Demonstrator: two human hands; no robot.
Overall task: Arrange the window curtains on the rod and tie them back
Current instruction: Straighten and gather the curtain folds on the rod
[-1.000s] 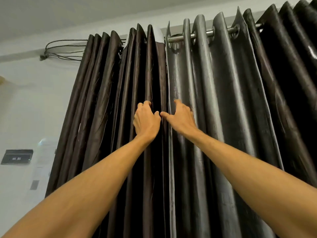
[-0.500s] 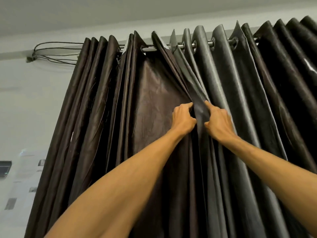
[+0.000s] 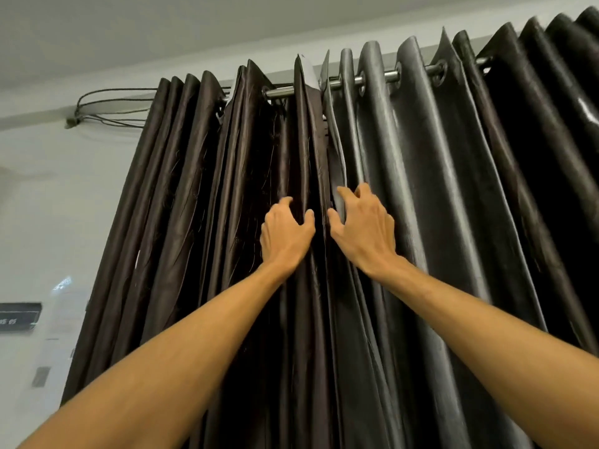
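Observation:
Two curtains hang by eyelets from a metal rod near the ceiling. The left curtain is dark brown and bunched into tight pleats. The right curtain is grey and shiny, in wider folds. My left hand grips the inner edge fold of the brown curtain between thumb and curled fingers. Just to its right, my right hand grips the inner edge of the grey curtain. The two edges meet between my hands, and the window behind is hidden.
A white wall lies left of the curtains, with a bundle of dark cables clipped near the rod's left end. A dark sign plate hangs low on that wall. The ceiling is close above the rod.
Both hands have pulled the curtain edges back to the left after dragging them right half a second ago. The brown panel that was stretched flat is folded into pleats again.

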